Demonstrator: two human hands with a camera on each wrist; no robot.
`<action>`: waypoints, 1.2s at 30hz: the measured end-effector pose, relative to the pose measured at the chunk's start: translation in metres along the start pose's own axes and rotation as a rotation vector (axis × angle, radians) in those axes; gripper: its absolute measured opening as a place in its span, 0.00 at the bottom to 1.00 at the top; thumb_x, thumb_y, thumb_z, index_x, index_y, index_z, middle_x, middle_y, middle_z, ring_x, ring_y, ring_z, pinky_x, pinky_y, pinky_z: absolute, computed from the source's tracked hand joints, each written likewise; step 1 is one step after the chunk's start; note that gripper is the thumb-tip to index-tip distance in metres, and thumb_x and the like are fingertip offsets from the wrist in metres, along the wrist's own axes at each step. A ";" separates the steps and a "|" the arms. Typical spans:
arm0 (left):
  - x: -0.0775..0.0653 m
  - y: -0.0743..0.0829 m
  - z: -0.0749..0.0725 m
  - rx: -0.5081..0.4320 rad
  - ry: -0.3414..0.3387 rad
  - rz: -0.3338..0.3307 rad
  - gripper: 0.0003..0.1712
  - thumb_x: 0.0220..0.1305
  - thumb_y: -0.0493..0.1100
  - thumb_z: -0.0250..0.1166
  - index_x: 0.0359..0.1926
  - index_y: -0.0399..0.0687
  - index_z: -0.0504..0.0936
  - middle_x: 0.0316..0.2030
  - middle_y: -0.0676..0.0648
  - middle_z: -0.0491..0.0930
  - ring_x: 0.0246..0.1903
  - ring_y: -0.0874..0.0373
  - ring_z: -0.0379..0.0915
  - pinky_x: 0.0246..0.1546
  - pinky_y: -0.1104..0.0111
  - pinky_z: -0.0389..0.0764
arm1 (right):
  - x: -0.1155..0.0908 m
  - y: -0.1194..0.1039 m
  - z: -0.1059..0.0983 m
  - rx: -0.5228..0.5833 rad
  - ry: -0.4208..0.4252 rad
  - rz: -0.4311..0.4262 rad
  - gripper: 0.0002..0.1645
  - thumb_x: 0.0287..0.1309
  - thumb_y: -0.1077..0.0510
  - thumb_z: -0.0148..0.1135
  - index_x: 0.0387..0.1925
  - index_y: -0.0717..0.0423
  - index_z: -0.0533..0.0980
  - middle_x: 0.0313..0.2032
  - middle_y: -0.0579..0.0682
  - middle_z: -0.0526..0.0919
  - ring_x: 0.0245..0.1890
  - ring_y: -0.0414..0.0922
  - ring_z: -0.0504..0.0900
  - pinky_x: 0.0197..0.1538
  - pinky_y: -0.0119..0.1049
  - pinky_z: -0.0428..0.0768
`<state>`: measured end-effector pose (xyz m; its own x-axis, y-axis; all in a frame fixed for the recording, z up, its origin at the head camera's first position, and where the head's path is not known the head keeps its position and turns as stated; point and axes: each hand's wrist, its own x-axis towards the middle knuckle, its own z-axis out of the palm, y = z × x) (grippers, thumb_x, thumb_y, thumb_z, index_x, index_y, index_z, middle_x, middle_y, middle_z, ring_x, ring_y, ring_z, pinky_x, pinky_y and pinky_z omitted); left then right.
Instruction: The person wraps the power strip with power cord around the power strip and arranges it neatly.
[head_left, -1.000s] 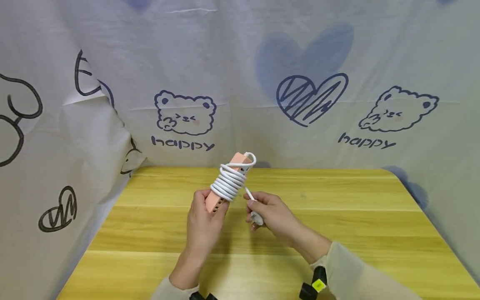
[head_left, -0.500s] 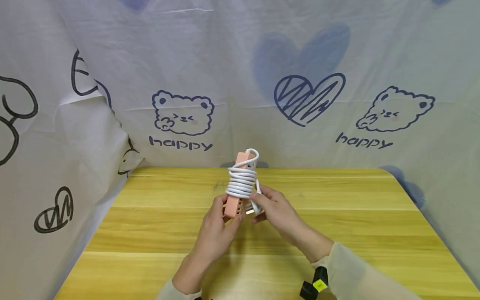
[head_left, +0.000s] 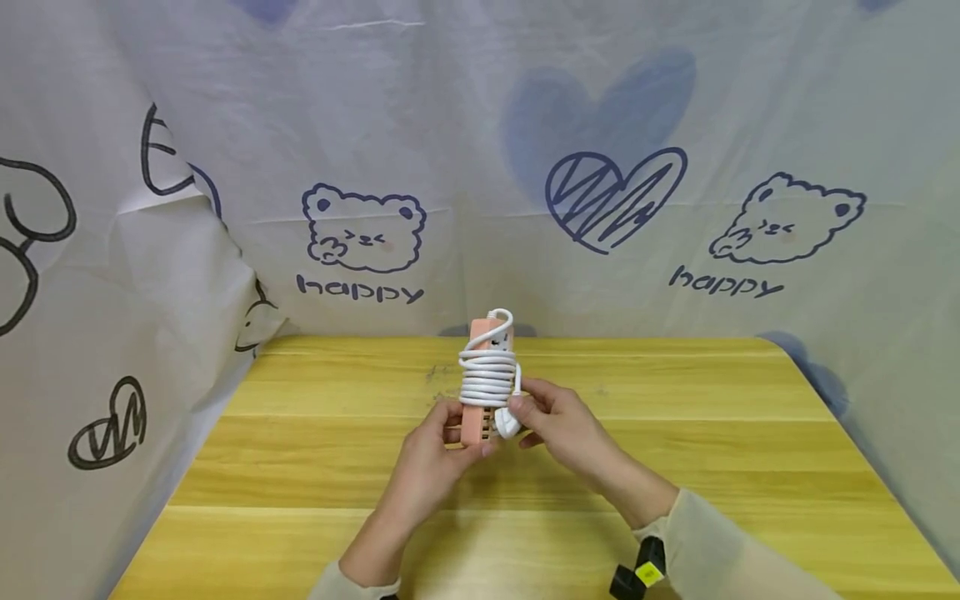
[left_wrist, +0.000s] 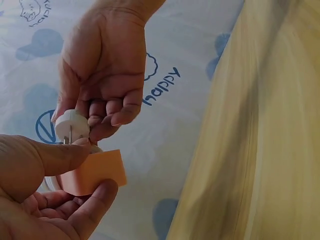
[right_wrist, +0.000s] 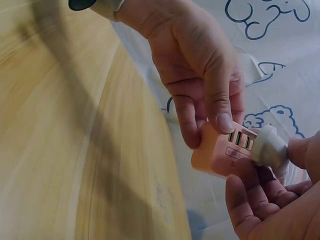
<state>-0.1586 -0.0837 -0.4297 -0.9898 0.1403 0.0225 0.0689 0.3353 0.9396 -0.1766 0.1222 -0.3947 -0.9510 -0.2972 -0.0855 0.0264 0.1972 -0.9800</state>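
Note:
A pink power strip point(head_left: 472, 427) stands roughly upright between the hands in the head view, its white cord point(head_left: 487, 379) wound several times round its middle. My left hand point(head_left: 431, 454) grips the strip's lower end between thumb and fingers. At its right side, my right hand point(head_left: 562, 421) pinches the white plug point(head_left: 506, 423) on the cord's free end. The plug point(left_wrist: 71, 125) shows metal prongs in the left wrist view, close to my left thumb. USB ports point(right_wrist: 239, 139) appear beside the plug in the right wrist view. Part of the sockets is hidden under the coils.
Beneath the hands lies a wood-grain table point(head_left: 300, 467). A pale cloth point(head_left: 480, 167) printed with bears and hearts hangs behind it and along its sides. A black wrist device point(head_left: 637, 571) sits at the right sleeve.
The strip has turned from a rightward lean to nearly upright and shifted right with the left hand. The right hand has brought the plug against the strip's lower right side.

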 end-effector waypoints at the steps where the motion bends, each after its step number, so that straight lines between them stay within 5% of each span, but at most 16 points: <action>1: 0.000 0.000 0.000 0.001 -0.008 -0.014 0.30 0.61 0.42 0.79 0.60 0.42 0.77 0.51 0.41 0.86 0.51 0.49 0.84 0.44 0.63 0.89 | 0.000 0.001 -0.001 -0.011 0.006 -0.003 0.28 0.80 0.55 0.56 0.73 0.66 0.69 0.47 0.60 0.87 0.40 0.45 0.85 0.49 0.47 0.88; 11: -0.002 -0.011 0.018 -0.035 -0.131 -0.072 0.33 0.64 0.46 0.78 0.62 0.35 0.76 0.56 0.38 0.83 0.48 0.51 0.86 0.45 0.61 0.89 | -0.008 0.022 -0.009 -0.106 0.079 0.027 0.27 0.77 0.52 0.61 0.64 0.70 0.76 0.39 0.54 0.88 0.36 0.45 0.84 0.43 0.41 0.84; 18: -0.006 -0.025 0.037 -0.065 -0.296 -0.090 0.23 0.72 0.43 0.69 0.60 0.31 0.80 0.45 0.41 0.89 0.41 0.53 0.86 0.41 0.64 0.87 | -0.017 0.052 -0.020 -0.162 0.097 0.069 0.30 0.76 0.49 0.63 0.64 0.71 0.76 0.39 0.53 0.90 0.37 0.44 0.86 0.45 0.44 0.87; 24: -0.010 -0.035 0.053 -0.106 -0.427 -0.183 0.15 0.77 0.38 0.62 0.58 0.33 0.82 0.39 0.42 0.87 0.37 0.53 0.87 0.41 0.62 0.90 | -0.029 0.074 -0.022 -0.157 0.103 0.092 0.30 0.76 0.50 0.61 0.66 0.71 0.75 0.48 0.57 0.90 0.45 0.44 0.87 0.49 0.41 0.88; 34: -0.008 -0.036 0.051 -0.122 -0.434 -0.210 0.14 0.75 0.35 0.59 0.55 0.29 0.81 0.33 0.41 0.83 0.27 0.56 0.79 0.34 0.61 0.89 | -0.041 0.088 -0.031 -0.100 0.008 0.088 0.32 0.74 0.62 0.54 0.73 0.75 0.65 0.55 0.66 0.85 0.36 0.43 0.82 0.35 0.32 0.83; 36: -0.008 -0.036 0.051 -0.134 -0.436 -0.212 0.14 0.75 0.35 0.58 0.54 0.29 0.81 0.31 0.41 0.81 0.25 0.56 0.77 0.31 0.61 0.88 | -0.043 0.091 -0.033 -0.156 -0.021 0.087 0.33 0.71 0.63 0.54 0.73 0.74 0.66 0.56 0.66 0.84 0.39 0.45 0.81 0.36 0.31 0.80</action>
<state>-0.1472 -0.0490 -0.4810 -0.8342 0.4678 -0.2921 -0.1733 0.2804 0.9441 -0.1434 0.1836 -0.4743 -0.9404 -0.2920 -0.1744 0.0589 0.3652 -0.9291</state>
